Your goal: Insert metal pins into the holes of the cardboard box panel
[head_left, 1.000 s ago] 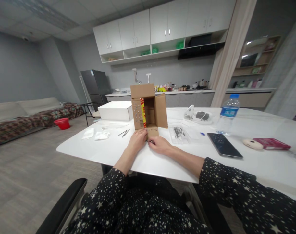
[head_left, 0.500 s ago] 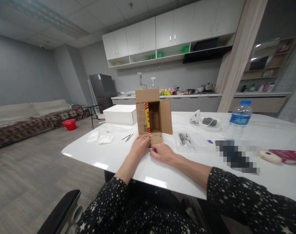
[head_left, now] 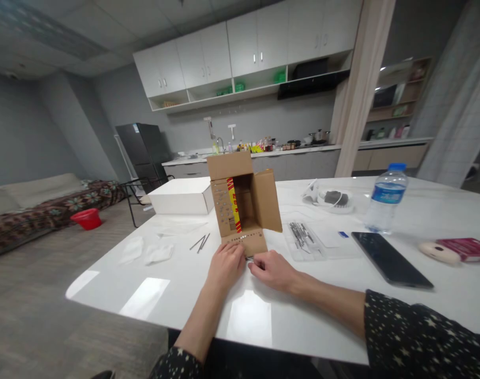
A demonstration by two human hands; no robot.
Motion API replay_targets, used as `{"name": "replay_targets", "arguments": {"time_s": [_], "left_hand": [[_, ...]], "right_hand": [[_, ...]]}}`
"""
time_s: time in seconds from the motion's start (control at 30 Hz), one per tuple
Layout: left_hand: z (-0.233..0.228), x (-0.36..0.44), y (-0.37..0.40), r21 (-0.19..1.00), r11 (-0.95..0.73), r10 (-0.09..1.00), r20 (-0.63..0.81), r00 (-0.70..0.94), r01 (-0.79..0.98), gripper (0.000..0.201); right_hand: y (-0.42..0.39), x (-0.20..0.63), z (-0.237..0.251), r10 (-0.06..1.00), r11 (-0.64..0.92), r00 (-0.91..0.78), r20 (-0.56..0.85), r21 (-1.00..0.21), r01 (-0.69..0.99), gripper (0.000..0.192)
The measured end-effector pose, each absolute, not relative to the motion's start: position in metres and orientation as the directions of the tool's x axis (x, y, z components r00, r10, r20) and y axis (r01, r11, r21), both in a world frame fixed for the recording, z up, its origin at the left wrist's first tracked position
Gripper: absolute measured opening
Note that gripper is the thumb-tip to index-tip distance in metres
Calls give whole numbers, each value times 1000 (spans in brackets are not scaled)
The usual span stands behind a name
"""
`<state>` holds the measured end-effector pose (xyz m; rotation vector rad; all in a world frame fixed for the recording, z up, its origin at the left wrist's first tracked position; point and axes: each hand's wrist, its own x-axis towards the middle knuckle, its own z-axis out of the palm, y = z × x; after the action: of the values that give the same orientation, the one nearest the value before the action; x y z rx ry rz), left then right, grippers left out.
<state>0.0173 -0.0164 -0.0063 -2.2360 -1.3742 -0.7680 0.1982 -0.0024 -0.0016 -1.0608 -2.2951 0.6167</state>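
A brown cardboard box (head_left: 266, 202) stands on the table with its opening towards me and its flaps spread. Small dots and metal bits line its left flap and its front flap (head_left: 253, 243), which lies towards me. My left hand (head_left: 227, 261) rests on the left part of that front flap, fingers lying flat over it. Beside it, my right hand (head_left: 272, 268) is closed, thumb and forefinger pinching a thin silvery metal piece (head_left: 249, 258) at the flap's near edge. The piece's exact kind is mostly hidden by the fingers.
Right of the box lies a clear plastic case (head_left: 303, 242) of metal bits, then a black phone (head_left: 390, 259) and a water bottle (head_left: 387, 200). To the left are a white box (head_left: 180, 196), thin metal rods (head_left: 202, 242) and white wipes (head_left: 159, 253).
The view has tilted down and shifted, so the table looks nearer. Both hands stay at the front flap; the right hand keeps its pinch at the near edge.
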Motion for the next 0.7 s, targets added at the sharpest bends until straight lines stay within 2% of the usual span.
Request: {"name": "replay_targets", "arguments": {"time_s": [0.2, 0.37, 0.43, 0.57, 0.7], "left_hand": [[0, 25, -26, -76, -493, 634, 651, 418, 867, 15], [6, 4, -18, -95, -536, 576, 685, 446, 839, 18], [7, -6, -15, -94, -551, 555, 700, 448, 829, 19], [7, -10, -21, -37, -526, 589, 705, 395, 850, 18], [5, -3, -31, 33, -622, 596, 667, 446, 782, 18]], "right_hand": [[-3, 196, 1, 828, 507, -505, 243, -708, 491, 30], [-2, 195, 3, 846, 455, -500, 184, -737, 499, 32], [-3, 195, 2, 849, 455, -501, 168, -716, 529, 33], [-7, 194, -1, 790, 559, -592, 160, -587, 586, 27], [-7, 193, -3, 771, 585, -627, 112, -516, 626, 20]]}}
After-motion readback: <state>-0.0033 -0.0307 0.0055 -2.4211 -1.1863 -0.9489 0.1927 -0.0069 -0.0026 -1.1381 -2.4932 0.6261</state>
